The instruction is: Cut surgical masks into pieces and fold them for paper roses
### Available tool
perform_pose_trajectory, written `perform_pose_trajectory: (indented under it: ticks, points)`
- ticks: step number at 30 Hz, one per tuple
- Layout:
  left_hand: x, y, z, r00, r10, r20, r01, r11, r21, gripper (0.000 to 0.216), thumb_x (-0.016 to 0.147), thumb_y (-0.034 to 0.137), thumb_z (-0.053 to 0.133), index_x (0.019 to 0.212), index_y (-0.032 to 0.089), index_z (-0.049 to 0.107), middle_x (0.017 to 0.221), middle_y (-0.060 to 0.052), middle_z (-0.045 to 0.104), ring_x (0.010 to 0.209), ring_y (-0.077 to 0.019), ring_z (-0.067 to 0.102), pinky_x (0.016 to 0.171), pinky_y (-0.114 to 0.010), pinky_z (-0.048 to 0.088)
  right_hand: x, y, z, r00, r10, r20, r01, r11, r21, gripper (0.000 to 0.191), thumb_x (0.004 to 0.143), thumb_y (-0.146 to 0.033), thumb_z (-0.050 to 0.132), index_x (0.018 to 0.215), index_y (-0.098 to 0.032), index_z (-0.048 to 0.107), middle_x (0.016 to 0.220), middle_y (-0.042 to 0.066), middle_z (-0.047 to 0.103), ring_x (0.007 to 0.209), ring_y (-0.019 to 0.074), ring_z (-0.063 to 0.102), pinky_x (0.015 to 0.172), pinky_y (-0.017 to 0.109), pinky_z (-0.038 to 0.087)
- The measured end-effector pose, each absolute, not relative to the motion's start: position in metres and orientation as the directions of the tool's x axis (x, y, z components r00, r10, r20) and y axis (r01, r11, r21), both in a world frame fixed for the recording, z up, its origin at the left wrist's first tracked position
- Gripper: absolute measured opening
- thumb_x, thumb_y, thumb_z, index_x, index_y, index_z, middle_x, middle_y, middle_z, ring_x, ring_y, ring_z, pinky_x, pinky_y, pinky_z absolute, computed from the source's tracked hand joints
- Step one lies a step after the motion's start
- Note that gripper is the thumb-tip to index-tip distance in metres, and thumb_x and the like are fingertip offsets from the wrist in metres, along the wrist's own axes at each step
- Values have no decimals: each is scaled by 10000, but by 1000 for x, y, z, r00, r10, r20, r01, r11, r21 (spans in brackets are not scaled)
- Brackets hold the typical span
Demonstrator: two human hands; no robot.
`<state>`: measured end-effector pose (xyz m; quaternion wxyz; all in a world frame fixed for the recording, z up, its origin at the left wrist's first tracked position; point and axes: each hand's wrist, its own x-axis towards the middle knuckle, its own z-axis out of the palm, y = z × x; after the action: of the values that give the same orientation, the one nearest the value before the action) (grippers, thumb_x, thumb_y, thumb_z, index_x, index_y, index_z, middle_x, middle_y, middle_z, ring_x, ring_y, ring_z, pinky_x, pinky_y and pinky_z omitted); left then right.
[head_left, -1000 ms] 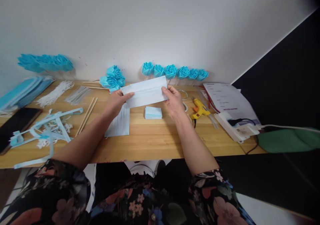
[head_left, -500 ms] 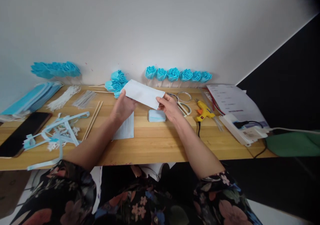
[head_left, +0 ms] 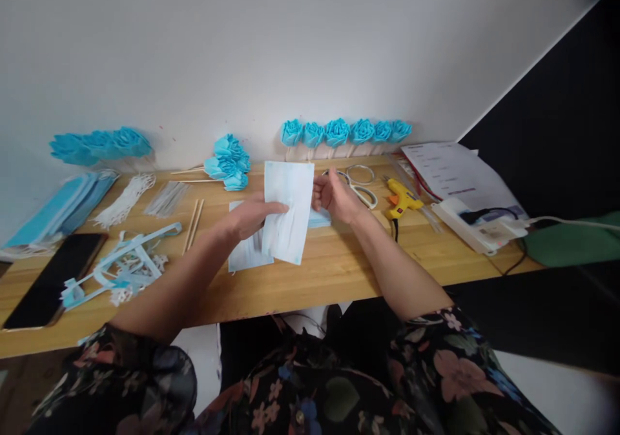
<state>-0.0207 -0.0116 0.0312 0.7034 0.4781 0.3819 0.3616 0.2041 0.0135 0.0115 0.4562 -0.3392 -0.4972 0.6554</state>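
A pale rectangular mask sheet (head_left: 296,228) stands upright in front of me, pinched by my left hand (head_left: 252,217) with the thumb across its face and the other fingers behind. To the right of the sheet is my right hand (head_left: 338,197), fingers apart, holding nothing; its fingertips are close to the sheet's edge. Another pale blue mask sheet (head_left: 242,259) lies on the table, partly under the left hand and the held sheet. A small stack of folded blue pieces (head_left: 320,219) shows partly between the held sheet and my right hand.
Blue flowers (head_left: 338,133) line the wall, with more flowers (head_left: 227,164) lying on the table (head_left: 334,280). On the right are scissors (head_left: 365,196), a yellow glue gun (head_left: 403,199) and a power strip (head_left: 479,228). Cut strips (head_left: 116,267), sticks (head_left: 194,225) and a phone (head_left: 53,280) are left.
The sheet has turned from lying crosswise between both hands to upright in my left hand. My right hand has let go of it and opened.
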Motion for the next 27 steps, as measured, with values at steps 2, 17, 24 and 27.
perform_pose_trajectory:
  ticks: [2,17,24,27]
  points:
    - [-29,-14,28,509,834,-214,-52,278,959,377,634,280,866,980,166,768,978,-131,774,857,-303,716,760,-406,572,204,10,13,-384,923,11,-227,-83,-970,678,796,-835,535,907,-190,714,640,13,642,493,110,514,424,227,391]
    - [-55,-25,33,412,866,-283,-311,425,850,316,824,492,702,995,227,731,978,-92,759,922,-291,724,733,-382,588,202,4,16,-285,957,56,-77,35,-996,421,724,-543,820,865,-191,636,586,-59,629,399,54,464,356,178,322]
    - [-39,-44,12,426,888,-175,-184,274,944,419,684,354,861,1063,225,735,1150,-108,736,1131,-289,657,933,-408,541,198,4,13,-263,965,3,-128,-32,-991,456,670,-521,865,879,-186,637,637,-33,664,496,93,583,364,174,393]
    - [-31,-48,12,399,890,-221,-56,265,963,361,662,361,871,978,235,751,1082,-93,758,1103,-305,666,1006,-464,503,199,6,10,-265,964,2,-129,-33,-991,462,674,-532,861,880,-185,637,645,-30,678,502,95,594,370,172,415]
